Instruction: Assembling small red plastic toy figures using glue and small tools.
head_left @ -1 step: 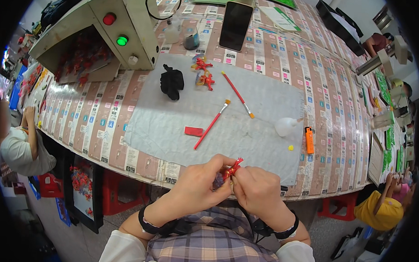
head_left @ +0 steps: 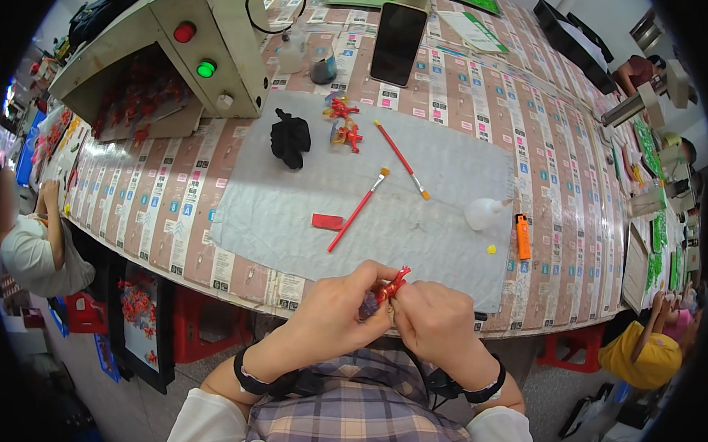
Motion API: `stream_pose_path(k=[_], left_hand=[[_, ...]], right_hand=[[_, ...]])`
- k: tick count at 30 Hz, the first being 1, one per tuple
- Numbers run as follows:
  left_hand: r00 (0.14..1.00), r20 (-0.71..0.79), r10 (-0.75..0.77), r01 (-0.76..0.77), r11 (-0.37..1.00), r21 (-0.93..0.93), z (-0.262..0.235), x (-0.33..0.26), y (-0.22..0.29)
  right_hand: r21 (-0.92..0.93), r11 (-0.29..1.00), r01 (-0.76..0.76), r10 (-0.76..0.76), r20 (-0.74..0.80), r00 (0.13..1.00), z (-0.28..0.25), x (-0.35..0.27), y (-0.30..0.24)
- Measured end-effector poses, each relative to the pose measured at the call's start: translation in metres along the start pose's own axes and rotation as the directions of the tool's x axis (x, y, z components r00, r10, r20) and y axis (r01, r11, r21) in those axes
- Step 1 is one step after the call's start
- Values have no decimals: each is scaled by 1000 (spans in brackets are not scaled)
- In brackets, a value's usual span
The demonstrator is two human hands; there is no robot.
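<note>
Just over the table's near edge, my left hand (head_left: 337, 308) and my right hand (head_left: 438, 324) meet, both pinching a small red ornament (head_left: 391, 287) between the fingertips. Something dark and purplish shows under it in my left fingers. Beyond the hands a grey cloth (head_left: 416, 231) covers the table. On it lie two red-handled brushes (head_left: 358, 209) (head_left: 401, 158), a small red block (head_left: 327, 222), a black lump (head_left: 290, 138) and a few more red ornaments (head_left: 343, 123).
A white squeeze bottle (head_left: 483, 212), an orange lighter (head_left: 523, 236) and a yellow bead (head_left: 491, 248) lie at the cloth's right edge. A cream box with red and green buttons (head_left: 165, 43) stands far left, a dark phone (head_left: 398, 43) behind. Other people sit at left (head_left: 26, 245) and right (head_left: 638, 352).
</note>
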State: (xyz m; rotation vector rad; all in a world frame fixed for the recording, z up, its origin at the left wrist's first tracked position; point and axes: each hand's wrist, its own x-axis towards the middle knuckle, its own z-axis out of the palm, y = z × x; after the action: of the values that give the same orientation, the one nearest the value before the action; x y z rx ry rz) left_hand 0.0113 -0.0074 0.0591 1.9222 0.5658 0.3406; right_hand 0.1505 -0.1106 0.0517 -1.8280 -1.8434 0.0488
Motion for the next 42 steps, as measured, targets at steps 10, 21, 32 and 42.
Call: stream_pose_path(k=[10,21,32,42], left_hand=[[1000,-4,1,-1,1000,2,0,0,1],[1000,-1,-2,2,1000,-14,-1,0,0],[1000,3,12,-12,1000,-8,-1,0,-2],[1000,11,5,-5,1000,7,-2,1,1]], right_hand=[[-7,1000,9,-9,20,1000,-2,1,0],[-27,999,25,-25,22,999,-2,1,1],[-39,999,36,-34,37,999,-5,3,-1],[-26,999,25,-24,20,999,-4,2,-1]])
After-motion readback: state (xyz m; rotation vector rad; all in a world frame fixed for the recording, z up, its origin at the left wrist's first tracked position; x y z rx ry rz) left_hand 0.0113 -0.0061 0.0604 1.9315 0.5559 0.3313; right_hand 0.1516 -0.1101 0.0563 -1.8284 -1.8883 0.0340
